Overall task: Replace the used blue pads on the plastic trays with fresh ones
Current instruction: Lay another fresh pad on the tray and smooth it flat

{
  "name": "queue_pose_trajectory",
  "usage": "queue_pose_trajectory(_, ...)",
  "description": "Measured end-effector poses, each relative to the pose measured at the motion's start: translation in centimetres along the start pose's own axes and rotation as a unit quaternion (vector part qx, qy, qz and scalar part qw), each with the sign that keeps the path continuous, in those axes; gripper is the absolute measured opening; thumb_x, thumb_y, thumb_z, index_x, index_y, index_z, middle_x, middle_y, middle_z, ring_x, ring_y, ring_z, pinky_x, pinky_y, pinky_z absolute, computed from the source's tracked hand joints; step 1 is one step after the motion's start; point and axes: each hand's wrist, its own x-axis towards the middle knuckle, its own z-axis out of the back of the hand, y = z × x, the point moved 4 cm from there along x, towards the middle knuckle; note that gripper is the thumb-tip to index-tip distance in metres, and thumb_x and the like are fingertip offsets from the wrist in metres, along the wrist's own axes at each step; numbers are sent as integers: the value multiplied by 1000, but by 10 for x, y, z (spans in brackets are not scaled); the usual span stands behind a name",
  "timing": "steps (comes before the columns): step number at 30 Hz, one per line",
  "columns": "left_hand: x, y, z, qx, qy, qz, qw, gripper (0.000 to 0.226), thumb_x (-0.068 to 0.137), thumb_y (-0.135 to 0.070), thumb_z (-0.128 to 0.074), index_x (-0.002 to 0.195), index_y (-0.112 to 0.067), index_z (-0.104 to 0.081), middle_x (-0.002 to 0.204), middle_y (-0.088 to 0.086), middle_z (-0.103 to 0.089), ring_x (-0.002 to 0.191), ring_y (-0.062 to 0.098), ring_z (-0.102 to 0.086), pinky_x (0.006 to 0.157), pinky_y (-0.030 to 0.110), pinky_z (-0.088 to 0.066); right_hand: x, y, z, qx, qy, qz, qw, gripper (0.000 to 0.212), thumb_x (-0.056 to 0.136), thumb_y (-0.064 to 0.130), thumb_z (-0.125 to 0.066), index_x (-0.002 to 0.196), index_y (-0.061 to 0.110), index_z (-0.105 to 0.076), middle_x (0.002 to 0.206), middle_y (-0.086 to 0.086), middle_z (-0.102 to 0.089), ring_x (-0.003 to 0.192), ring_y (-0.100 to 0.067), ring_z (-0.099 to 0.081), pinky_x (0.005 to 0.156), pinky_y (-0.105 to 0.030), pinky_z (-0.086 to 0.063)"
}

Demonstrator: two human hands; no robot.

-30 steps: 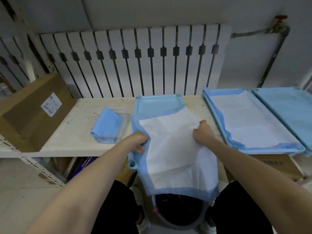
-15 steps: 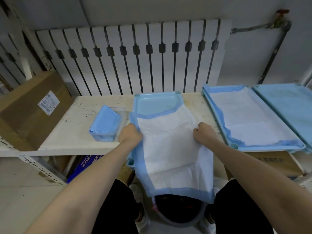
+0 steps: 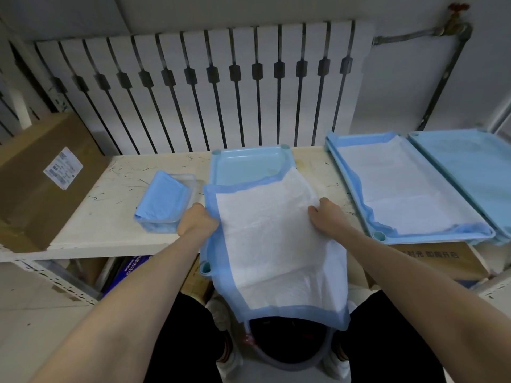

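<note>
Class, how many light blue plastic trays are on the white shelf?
3: centre tray, under the white blue-edged pad; pad-lined tray right of it; far-right tray, partly cut off.

Both hands hold a white, blue-bordered pad (image 3: 271,244), the left hand (image 3: 197,223) gripping its left edge and the right hand (image 3: 329,217) its right. The pad drapes over the near end of a light blue tray (image 3: 243,170) on the desk (image 3: 110,217), and its lower end hangs above a dark bin (image 3: 290,346). Folded blue pads (image 3: 163,205) sit just to the left, and a lined tray (image 3: 442,240) lies to the right.
</note>
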Motion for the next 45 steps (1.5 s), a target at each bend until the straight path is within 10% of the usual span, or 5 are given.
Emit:
queue_pose_trajectory(16,18,1,-7,-24,-67,-43,997,24,80,-15,-61,97,-1,-50,93,16,-61,86,32,-60,58,33,-42,20,4,6,163,-44,-56,984,44,101,27,-33,60,14,-27,59,-2,-28,55,-18,-29,52,-30,-22)
queue_pose_trajectory(27,14,-7,-1,-122,-56,-17,991,31,85,-3,-47,62,-13,-29,66,7,-43,76,31,-54,45,27,-25,18,1,11,230,-74,-91,966,16,93,11,-35,81,11,-45,75,-4,-43,65,-16,-36,58,-28,-31)
queue_pose_trajectory(35,4,-15,0,-345,-1,70,936,34,94,-18,-48,121,3,-48,124,22,-55,114,36,-53,88,42,-45,13,11,8,154,-24,-39,987,40,94,23,-48,61,16,-28,58,-2,-29,52,-17,-30,51,-28,-22)
queue_pose_trajectory(38,1,-15,-4,-302,35,78,949,56,79,-32,-75,119,1,-53,117,12,-59,109,32,-57,78,36,-46,9,13,11,172,-40,-28,984,43,92,21,-52,59,17,-25,57,0,-26,51,-16,-27,49,-28,-19)
queue_pose_trajectory(45,-5,-18,11,-300,-1,40,953,22,80,-17,-75,89,-4,-59,98,11,-61,98,31,-61,81,36,-48,0,2,26,262,-46,-48,963,20,90,16,-57,72,13,-48,69,1,-46,67,-17,-45,57,-26,-36)
